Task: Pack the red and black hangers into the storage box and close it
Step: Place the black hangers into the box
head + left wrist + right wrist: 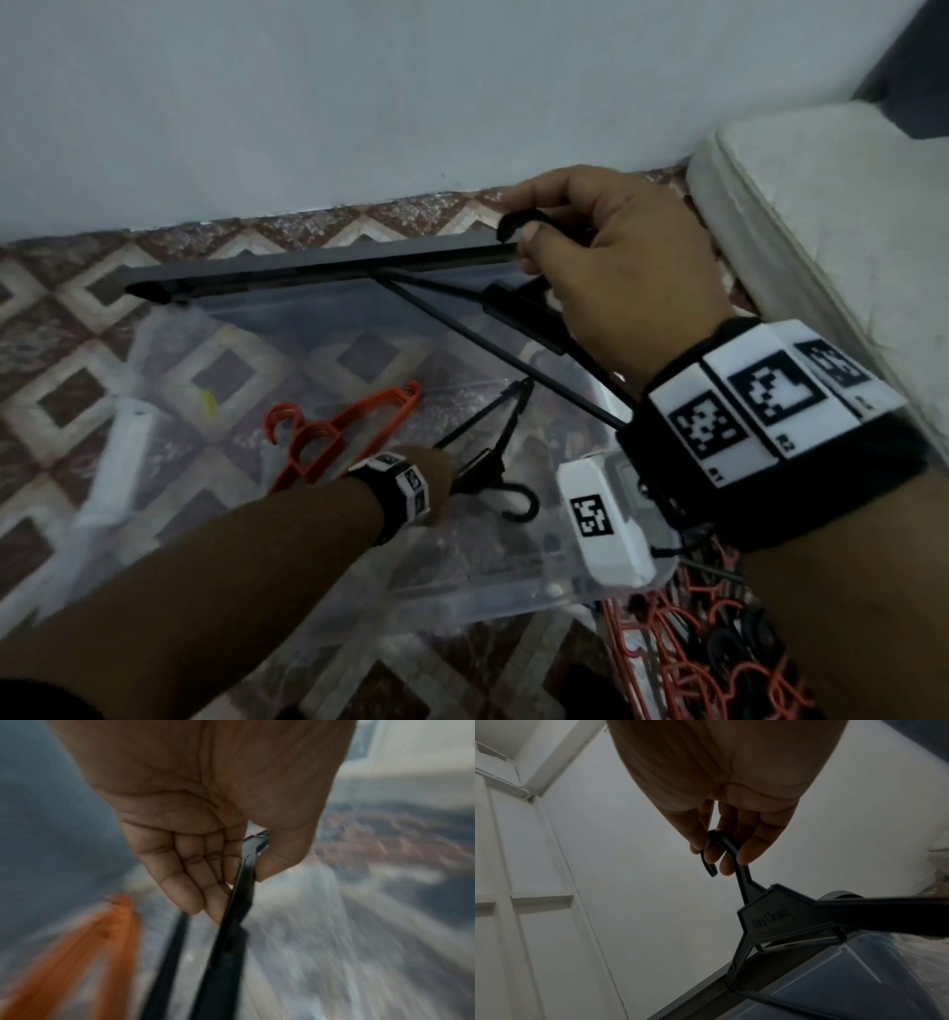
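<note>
A clear storage box (308, 267) with a dark rim stands on the patterned floor. My right hand (606, 257) holds a black hanger (518, 308) by its hook above the box's far right corner; in the right wrist view the fingers (746, 850) curl round the hook of this hanger (770, 919). My left hand (436, 478) is low inside the box and pinches a second black hanger (515, 411); the left wrist view shows thumb and fingers (213, 902) clamped on its bar (231, 943). Red hangers (354, 426) lie in the box to the left.
A tangled pile of red and black hangers (693, 658) lies on the floor at the bottom right. A white cushioned edge (821, 205) runs along the right. White plastic pieces (118, 462) lie left of the box. A pale wall stands behind.
</note>
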A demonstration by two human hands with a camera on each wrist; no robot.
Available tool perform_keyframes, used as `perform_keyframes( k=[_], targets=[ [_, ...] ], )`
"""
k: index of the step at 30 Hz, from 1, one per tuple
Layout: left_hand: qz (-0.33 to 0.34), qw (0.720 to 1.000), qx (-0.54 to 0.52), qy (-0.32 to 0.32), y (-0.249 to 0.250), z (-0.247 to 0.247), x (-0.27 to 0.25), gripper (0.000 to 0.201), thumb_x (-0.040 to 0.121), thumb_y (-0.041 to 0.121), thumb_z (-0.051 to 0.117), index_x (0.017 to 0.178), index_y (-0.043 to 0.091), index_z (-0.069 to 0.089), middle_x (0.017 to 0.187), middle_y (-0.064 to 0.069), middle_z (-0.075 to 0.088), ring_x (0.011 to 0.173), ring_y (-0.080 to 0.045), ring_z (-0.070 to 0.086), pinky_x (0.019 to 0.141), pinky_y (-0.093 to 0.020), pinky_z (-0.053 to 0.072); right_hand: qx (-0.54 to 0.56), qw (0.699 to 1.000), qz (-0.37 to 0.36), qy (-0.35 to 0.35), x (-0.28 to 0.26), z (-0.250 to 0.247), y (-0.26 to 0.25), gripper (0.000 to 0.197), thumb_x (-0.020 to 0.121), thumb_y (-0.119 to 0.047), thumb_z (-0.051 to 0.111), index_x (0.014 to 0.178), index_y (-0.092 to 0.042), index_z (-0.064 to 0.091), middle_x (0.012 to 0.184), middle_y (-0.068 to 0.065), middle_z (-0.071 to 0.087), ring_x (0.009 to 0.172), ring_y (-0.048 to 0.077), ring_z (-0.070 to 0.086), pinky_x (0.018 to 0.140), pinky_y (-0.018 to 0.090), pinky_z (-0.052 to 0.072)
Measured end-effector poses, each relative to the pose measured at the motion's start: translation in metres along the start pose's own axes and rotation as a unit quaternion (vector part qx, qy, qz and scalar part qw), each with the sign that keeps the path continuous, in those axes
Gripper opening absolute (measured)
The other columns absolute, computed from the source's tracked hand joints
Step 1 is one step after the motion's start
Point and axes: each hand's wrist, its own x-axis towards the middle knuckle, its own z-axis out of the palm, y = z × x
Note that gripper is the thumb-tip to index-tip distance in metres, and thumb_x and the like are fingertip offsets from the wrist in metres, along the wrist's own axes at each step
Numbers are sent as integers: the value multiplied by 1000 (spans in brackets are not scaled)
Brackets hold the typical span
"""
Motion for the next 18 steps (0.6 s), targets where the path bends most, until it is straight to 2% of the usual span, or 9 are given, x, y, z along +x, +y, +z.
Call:
perform_keyframes(
  k=[3, 5, 7, 9, 13, 16, 18],
  targets=[
    [-28, 993, -30, 108, -29, -27, -38, 39, 86, 31, 60, 124, 23, 59, 116, -9, 64, 101, -29, 63, 86, -33, 53, 0, 1000, -1, 3, -2, -4, -6, 18, 89, -25, 60, 99, -33, 72, 82, -8, 72, 78, 9, 69, 73, 40, 60],
    [-65, 978, -89, 175, -47, -45, -75, 40, 94, 34, 52, 133, 28, 55, 121, -8, 63, 107, -31, 61, 93, -33, 49, 7, 1000, -3, 10, -6, -7, -10, 19, 86, -28, 59, 98, -36, 72, 80, -9, 72, 77, 8, 70, 75, 42, 60],
    [-83, 971, -109, 196, -61, -63, -117, 27, 94, 29, 51, 118, 27, 63, 112, -9, 66, 102, -31, 61, 87, -32, 49, 19, 1000, -4, 16, -10, -8, -15, 18, 84, -30, 59, 95, -39, 70, 81, -9, 73, 78, 8, 70, 77, 43, 60],
    [-84, 968, -113, 207, -70, -75, -161, 20, 92, 22, 51, 106, 23, 65, 104, -7, 66, 95, -30, 61, 79, -31, 48, 23, 1000, -4, 11, -14, -8, -17, 19, 82, -31, 59, 94, -41, 70, 82, -9, 74, 79, 9, 71, 78, 45, 59],
    [-69, 950, -97, 287, -75, -81, -223, 28, 93, 27, 45, 113, 25, 64, 109, 1, 67, 97, -25, 60, 83, -35, 49, 22, 999, 2, -29, -23, -4, -21, 19, 85, -28, 60, 97, -39, 71, 82, -6, 73, 80, 12, 71, 79, 49, 59],
    [-43, 940, -98, 325, -77, -79, -239, 27, 94, 25, 47, 115, 26, 65, 108, 3, 66, 97, -21, 60, 84, -34, 47, 31, 997, 7, -67, -31, 2, -26, 21, 91, -17, 62, 96, -35, 71, 87, -3, 74, 82, 17, 72, 79, 51, 58],
    [-20, 934, -108, 341, -77, -79, -242, 24, 95, 22, 50, 113, 24, 66, 105, 2, 66, 94, -20, 59, 83, -33, 46, 37, 995, 8, -91, -37, 6, -31, 18, 94, -15, 61, 98, -29, 71, 86, 1, 74, 81, 20, 71, 78, 53, 58]
  ],
)
